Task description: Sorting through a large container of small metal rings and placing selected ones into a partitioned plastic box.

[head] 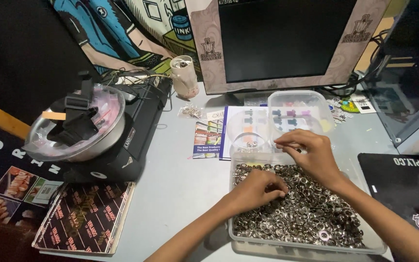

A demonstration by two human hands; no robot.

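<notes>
A clear plastic tray full of small silver metal rings sits on the grey desk in front of me. My left hand rests on the rings at the tray's left side, fingers curled down into them. My right hand hovers over the tray's far edge, fingertips pinched together as if on a ring; the item itself is too small to make out. Just beyond it stands a small round clear container with a few rings inside.
A dark monitor stands at the back, a clear lidded box below it. A metal bowl sits on a black device at left, with a printed booklet in front. Leaflets and a black mat flank the tray.
</notes>
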